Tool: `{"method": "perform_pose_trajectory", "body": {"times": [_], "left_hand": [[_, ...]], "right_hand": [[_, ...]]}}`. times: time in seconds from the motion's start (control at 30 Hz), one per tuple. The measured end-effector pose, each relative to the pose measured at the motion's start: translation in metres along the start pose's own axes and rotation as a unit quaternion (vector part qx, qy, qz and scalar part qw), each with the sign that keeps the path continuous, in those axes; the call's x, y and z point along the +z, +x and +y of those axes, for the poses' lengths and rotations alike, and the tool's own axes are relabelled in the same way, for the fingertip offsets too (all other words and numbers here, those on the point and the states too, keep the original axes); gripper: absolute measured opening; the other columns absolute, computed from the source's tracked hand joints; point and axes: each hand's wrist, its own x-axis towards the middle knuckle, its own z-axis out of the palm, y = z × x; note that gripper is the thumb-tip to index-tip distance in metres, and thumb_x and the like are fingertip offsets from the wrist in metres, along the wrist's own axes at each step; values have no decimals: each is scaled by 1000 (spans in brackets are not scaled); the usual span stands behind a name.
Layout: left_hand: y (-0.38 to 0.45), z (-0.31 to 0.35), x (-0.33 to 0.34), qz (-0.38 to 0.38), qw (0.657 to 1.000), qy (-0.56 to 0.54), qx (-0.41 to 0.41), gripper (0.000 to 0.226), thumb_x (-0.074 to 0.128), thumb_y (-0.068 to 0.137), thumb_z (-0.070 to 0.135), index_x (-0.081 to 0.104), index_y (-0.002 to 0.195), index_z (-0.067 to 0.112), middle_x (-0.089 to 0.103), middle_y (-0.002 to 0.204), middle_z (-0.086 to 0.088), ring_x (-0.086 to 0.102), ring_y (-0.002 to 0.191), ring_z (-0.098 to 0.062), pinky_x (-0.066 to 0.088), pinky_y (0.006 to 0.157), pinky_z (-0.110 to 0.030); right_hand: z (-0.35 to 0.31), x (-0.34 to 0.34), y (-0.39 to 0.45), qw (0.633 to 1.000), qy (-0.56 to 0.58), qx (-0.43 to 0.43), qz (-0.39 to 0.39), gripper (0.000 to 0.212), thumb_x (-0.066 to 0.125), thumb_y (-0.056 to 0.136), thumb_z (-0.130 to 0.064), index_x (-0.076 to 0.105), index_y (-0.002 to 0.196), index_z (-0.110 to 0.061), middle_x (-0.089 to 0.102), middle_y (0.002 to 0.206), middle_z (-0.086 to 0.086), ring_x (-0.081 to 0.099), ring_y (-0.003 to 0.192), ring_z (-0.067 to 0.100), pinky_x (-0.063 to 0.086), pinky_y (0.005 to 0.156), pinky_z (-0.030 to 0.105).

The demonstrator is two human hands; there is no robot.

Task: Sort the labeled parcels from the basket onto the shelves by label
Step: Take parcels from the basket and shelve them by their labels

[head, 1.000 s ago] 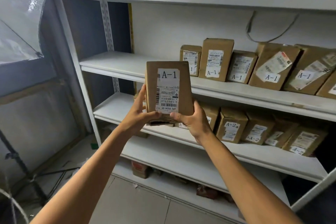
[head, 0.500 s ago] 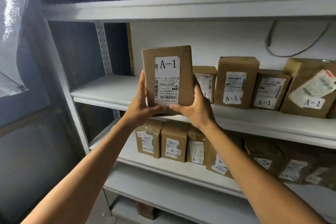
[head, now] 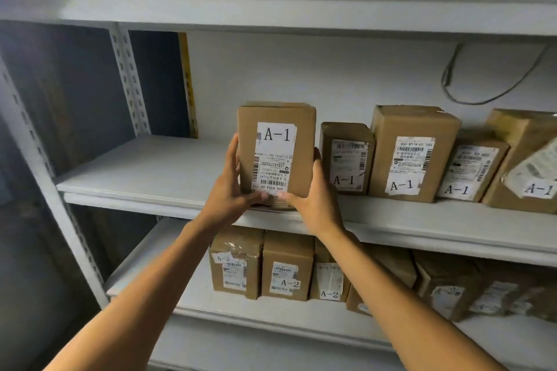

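The left hand (head: 232, 190) and right hand (head: 313, 199) clasp the upright A-1 parcel (head: 275, 153) by its lower sides, thumbs under its face, at the front lip of the A-1 shelf (head: 150, 172). Released this far forward, it could tip off the edge. Pushed in crooked, it may knock the neighbouring A-1 box (head: 346, 158) just beside it.

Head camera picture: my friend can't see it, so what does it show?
Two hands, left hand and right hand, hold an upright A-1 parcel at the A-1 shelf, left of four more A-1 parcels. A-2 parcels stand on the shelf below.
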Motion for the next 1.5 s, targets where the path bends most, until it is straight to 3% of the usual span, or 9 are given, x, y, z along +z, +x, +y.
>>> {"method": "perform_pose_trajectory", "body": {"times": [0.1,0.2,0.27,0.43,0.63,0.87,1.07,1.17,1.5], "left_hand": [[19,-17,-2,-11,999,31,23,121,84,76,18,-4,152,51,43,136,36,46,122,18,45,92,-6],[32,-29,2,13,998,43,33,119,86,73,23,2,153,50,44,138,29,43,125,13,46,102,-26],[35,-35,7,49,996,62,35,118,88,70,29,6,153,49,41,139,10,45,127,-7,49,103,-43],[40,-42,14,79,990,101,56,119,89,68,34,7,153,49,46,130,-3,55,116,-22,53,93,-38],[40,-48,10,32,992,106,59,106,84,76,30,13,154,43,57,138,-4,59,122,-26,53,97,-43],[37,-37,4,-68,989,126,33,104,78,78,24,9,155,32,50,144,-7,55,124,-31,46,98,-36],[11,-10,19,23,989,128,63,78,67,81,38,28,148,28,33,134,-5,40,124,-24,43,100,-30],[10,4,34,39,971,224,79,71,72,81,32,38,143,20,40,133,-12,39,121,-31,48,96,-41],[35,106,153,-252,903,307,164,70,54,91,54,30,151,28,37,151,-10,31,138,-36,40,106,-49]], "right_hand": [[7,12,6,999,-23,22,31,106,84,79,-29,14,158,-26,40,153,3,43,135,19,41,108,32],[10,19,6,992,-94,4,87,108,80,83,-29,4,159,-30,30,159,6,35,141,23,38,108,36],[11,25,3,979,-147,-36,133,105,79,84,-23,6,159,-34,33,155,7,38,138,25,42,104,36],[18,35,-1,965,-186,-61,174,89,77,86,-14,26,157,-32,36,151,8,41,137,25,42,107,38],[13,35,2,960,-210,-32,183,92,73,87,-5,19,157,-28,41,142,12,49,127,27,46,107,38],[1,19,-1,969,-227,7,96,98,64,87,3,9,158,-36,39,148,7,49,128,25,52,98,34],[-1,-34,-15,968,-227,103,-39,82,68,90,-11,28,155,-39,43,154,2,43,138,22,44,107,35],[-1,-68,-30,950,-278,135,-39,71,69,90,-16,39,152,-29,45,154,3,44,138,21,41,108,34],[-7,-218,-97,888,-381,254,51,68,65,94,-28,34,155,-23,43,153,11,41,139,29,38,108,36]]}}
